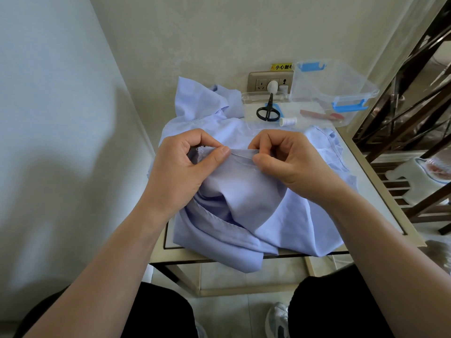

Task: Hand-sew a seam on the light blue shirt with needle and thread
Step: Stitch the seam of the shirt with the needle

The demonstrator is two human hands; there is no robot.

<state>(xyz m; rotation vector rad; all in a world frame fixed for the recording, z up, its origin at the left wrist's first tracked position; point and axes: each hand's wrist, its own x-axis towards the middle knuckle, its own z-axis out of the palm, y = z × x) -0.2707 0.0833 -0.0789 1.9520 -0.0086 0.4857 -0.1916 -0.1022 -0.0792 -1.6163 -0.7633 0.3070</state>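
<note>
The shirt [244,198] lay bunched at centre frame, its folded edge raised. The needle [241,154] sat in that fold, pinched by the right hand [288,162]; the left hand [185,167] pinched the cloth beside it. Sewing looked underway; stitched length unclear, knotting and cutting apparently left.

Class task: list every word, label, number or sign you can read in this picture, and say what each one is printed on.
"小心触", then a fourth character cut off by the clear box: black print on the yellow sticker above the socket plate.
A small symbol at the sticker's left end: too small to read.
No writing shows on the light blue shirt, scissors or thread spool.
</note>
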